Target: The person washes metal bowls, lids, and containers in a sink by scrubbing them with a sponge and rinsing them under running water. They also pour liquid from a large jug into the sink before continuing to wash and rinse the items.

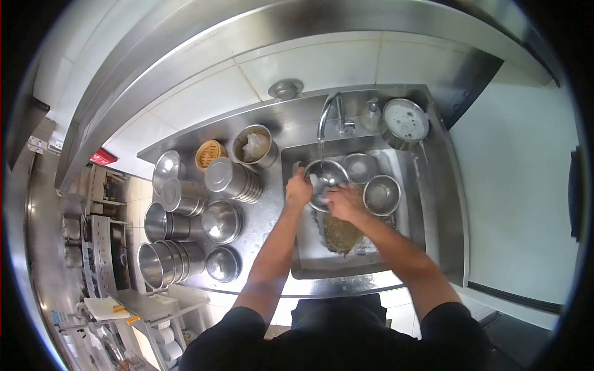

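Observation:
In the sink (427, 204), a metal bowl (329, 174) is tilted under the tap (323, 117), with water running into it. My left hand (299, 187) grips the bowl's left rim, and something whitish shows beside its fingers. Over the bowl's lower right side is my right hand (345, 202), smeared by motion; whether it holds anything is hidden. A round metal dish (360, 167) and a small metal bowl (382, 194) lie right of my hands. Brownish water or residue (342, 236) covers part of the sink floor.
Left on the steel counter (263, 235) stand stacked metal pots (166, 263), a lidded stack (232, 179), domed bowls (223, 221), a bamboo steamer (210, 153) and a pot (255, 146) containing a plastic bag. A soap bottle (371, 115) and a foamy pot (405, 120) are behind the sink.

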The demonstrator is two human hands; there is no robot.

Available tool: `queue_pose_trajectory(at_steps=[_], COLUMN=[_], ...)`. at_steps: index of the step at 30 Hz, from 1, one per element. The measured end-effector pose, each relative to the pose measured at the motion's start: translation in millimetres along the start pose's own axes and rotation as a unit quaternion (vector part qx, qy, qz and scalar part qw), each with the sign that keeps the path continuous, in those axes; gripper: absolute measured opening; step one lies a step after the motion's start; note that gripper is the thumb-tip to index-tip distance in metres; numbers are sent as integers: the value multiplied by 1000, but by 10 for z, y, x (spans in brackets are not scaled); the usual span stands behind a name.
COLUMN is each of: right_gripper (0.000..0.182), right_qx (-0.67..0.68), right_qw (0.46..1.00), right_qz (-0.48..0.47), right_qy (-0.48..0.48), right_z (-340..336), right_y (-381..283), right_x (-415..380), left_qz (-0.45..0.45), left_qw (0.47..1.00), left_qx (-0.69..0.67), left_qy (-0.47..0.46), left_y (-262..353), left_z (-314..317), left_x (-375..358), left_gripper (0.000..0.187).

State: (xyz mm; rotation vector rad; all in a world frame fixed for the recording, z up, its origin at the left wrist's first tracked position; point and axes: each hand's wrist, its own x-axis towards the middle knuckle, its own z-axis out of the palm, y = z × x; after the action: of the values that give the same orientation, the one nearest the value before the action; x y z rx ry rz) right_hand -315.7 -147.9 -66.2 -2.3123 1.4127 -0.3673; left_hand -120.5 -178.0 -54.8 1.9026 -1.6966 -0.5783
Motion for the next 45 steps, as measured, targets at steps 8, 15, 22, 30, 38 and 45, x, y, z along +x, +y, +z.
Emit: queue_pose_trajectory(at_steps=[8,15,22,30,38,45], right_gripper=[31,23,19,30,35,48], right_qx=[110,-168,31,47,495,797], right_qw=[990,985,999,972,841,460], right_qz=[71,10,16,-129,182,324], right_qy=[55,-25,8,190,123,222], right_z=[61,-247,-120,-747,-534,286], right_y=[-180,101,-226,-632,-30,-176], right_x=[217,143,63,-415,463,34], left_qz=[-92,-54,-144,-423,-328,-180], left_qw=[988,992,961,603,469,918], left_qx=[-85,-102,-230,-622,-717,-348], left_qy=[-88,-48,-46,-267,-399,50], left_y=[77,157,-198,-1095,-298,-186], left_z=[205,232,633,1207,628,1136], left_x=[-106,-238,-34,-281,-730,-210], left_gripper=[45,41,35,24,28,24])
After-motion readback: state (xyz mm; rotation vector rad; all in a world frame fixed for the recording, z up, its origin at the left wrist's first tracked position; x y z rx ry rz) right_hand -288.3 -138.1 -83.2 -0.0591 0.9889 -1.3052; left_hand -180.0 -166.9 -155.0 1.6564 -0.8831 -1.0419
